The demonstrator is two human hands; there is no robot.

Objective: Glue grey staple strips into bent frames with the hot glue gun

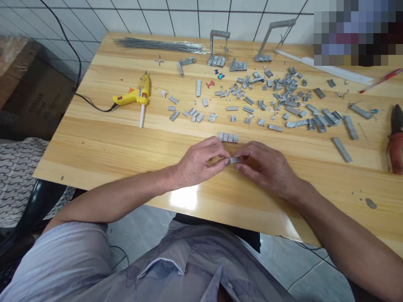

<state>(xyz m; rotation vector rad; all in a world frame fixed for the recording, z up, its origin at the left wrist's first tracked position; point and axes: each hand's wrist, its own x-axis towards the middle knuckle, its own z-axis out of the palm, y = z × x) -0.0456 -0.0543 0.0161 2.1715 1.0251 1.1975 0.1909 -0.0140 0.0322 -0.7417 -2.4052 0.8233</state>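
Near the front edge of the wooden table, my left hand (201, 162) pinches the left end of a small grey metal piece (235, 160). The fingers of my right hand (267, 167) close on the same piece from its right end. Just beyond my fingertips lies a short row of joined grey blocks (228, 137). Many loose grey metal pieces (291, 110) are scattered farther back, mostly to the right of the middle.
A yellow glue gun (135, 95) rests at the left, its cable trailing off the table (94, 144). Thin metal rods (160, 44) and two upright grey frames (219, 33) stand along the back. Red-handled pliers (396, 147) are at the right edge.
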